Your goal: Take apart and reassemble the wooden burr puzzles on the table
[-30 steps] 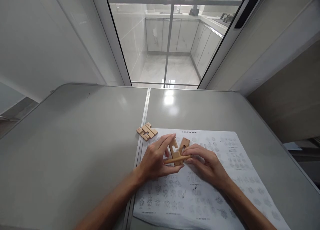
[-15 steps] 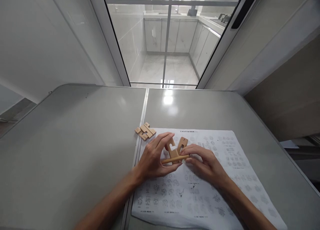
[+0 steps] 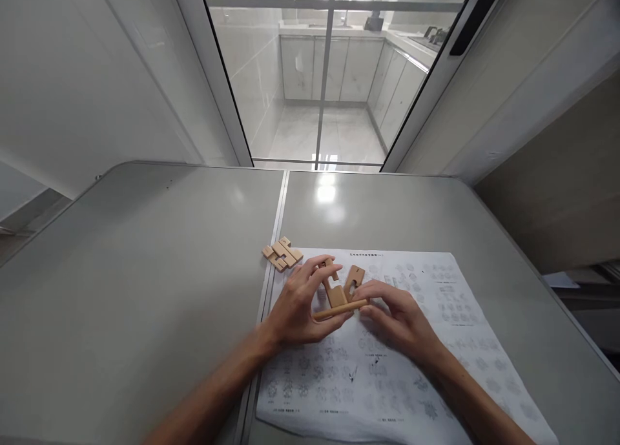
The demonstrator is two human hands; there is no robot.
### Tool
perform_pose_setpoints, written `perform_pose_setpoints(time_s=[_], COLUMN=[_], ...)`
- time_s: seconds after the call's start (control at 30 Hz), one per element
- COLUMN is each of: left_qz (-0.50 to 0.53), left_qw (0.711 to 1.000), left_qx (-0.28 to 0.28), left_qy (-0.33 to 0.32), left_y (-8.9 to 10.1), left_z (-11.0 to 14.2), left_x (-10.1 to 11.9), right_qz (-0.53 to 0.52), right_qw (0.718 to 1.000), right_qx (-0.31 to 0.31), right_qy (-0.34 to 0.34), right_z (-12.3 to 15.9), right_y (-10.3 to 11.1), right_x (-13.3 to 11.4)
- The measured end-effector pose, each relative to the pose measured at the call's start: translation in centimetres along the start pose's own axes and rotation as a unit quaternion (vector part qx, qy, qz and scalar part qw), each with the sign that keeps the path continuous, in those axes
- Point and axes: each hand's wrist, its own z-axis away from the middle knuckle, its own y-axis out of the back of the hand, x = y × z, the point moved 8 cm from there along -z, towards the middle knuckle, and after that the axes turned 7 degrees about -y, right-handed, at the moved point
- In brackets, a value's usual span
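Note:
My left hand (image 3: 303, 303) is closed around a notched wooden puzzle piece (image 3: 336, 296), fingers on its upper end and thumb beneath. Along the lower side runs a thin wooden piece (image 3: 334, 310), seen edge-on, touching the notched one. My right hand (image 3: 394, 309) pinches the right end of this thin piece between thumb and fingers. Another slotted wooden piece (image 3: 357, 274) leans up behind the right fingertips; whether it is joined to the others I cannot tell. All sit just over a printed sheet (image 3: 387, 393).
Several flat wooden puzzle pieces (image 3: 282, 254) lie together left of the sheet's top edge, by the metal seam (image 3: 278, 216) of the grey table (image 3: 169, 270). Beyond the table stands a glass door (image 3: 324, 77) with a black handle (image 3: 467, 19).
The fingers of my left hand have shifted slightly at the upper end of the notched piece, showing more of it. My right hand stays nearly in place.

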Motion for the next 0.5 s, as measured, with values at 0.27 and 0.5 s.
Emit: perform_pose_setpoints(time_s=[0.27,0.5], left_qz=[0.074,-0.001], left_qw=[0.997,0.997], left_qx=[-0.012,0.052], left_qy=[-0.008,-0.048], left_y=[-0.4,-0.1], left_z=[0.2,0.6], left_x=[0.0,-0.2], right_qz=[-0.080,-0.162], right_qw=[0.993,0.973], right_qx=[0.027,0.041], right_qy=[-0.078,-0.158], right_z=[0.3,0.7], right_y=[0.4,0.7], right_x=[1.7,2.6])
